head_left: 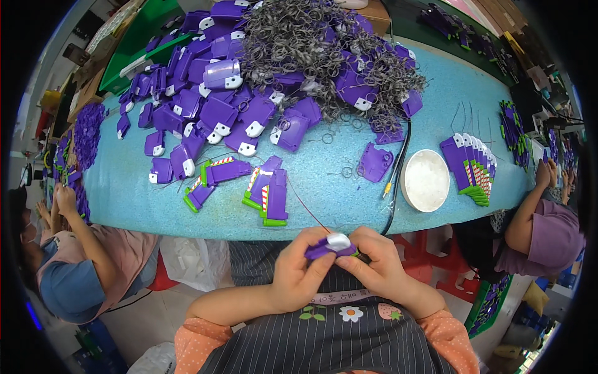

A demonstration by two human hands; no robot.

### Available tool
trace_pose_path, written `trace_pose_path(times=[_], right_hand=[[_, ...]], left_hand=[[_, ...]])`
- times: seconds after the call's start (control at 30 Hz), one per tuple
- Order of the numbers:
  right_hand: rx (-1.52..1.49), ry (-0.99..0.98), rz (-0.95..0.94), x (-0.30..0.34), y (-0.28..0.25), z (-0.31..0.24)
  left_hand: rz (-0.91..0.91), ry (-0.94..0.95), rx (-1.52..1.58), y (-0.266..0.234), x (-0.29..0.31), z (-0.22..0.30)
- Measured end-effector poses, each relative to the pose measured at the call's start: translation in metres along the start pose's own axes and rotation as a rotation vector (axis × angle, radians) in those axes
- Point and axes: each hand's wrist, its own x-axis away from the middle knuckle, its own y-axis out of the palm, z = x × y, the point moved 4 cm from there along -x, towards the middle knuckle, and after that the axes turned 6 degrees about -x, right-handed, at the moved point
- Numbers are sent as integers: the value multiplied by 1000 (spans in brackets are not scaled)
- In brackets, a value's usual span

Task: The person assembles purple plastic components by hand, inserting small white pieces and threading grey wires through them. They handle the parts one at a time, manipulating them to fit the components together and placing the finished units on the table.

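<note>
Close to my body, at the table's near edge, I hold a purple plastic toy wing piece with a white tip (337,241) in both hands. My left hand (298,269) pinches its left end between thumb and fingers. My right hand (378,264) is closed on its right end, where a bit of green shows. A thin dark wire (305,206) rises from the piece toward the upper left. Just beyond my hands lie purple wing pieces with green ends and red-white stripes (275,194). A similar striped pair (215,177) lies to their left.
Purple-and-white plastic pieces (218,115) are heaped at the back left, beside a large tangle of ringed wires (299,47). A round white dish (425,181) and a black cable (398,162) are right of centre. Fanned finished-looking wings (471,168) lie beyond. Co-workers sit on both sides.
</note>
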Motion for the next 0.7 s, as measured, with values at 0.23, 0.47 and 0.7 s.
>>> trace_pose_path(times=[0.23, 0.47, 0.7], right_hand=[[-6, -254, 855, 16, -121, -4], [1156, -251, 871, -3, -190, 41], [150, -201, 311, -9, -87, -12]], left_hand=[[107, 362, -1138, -39, -82, 29], [141, 293, -1516, -70, -122, 12], [-84, 545, -1043, -45, -68, 58]])
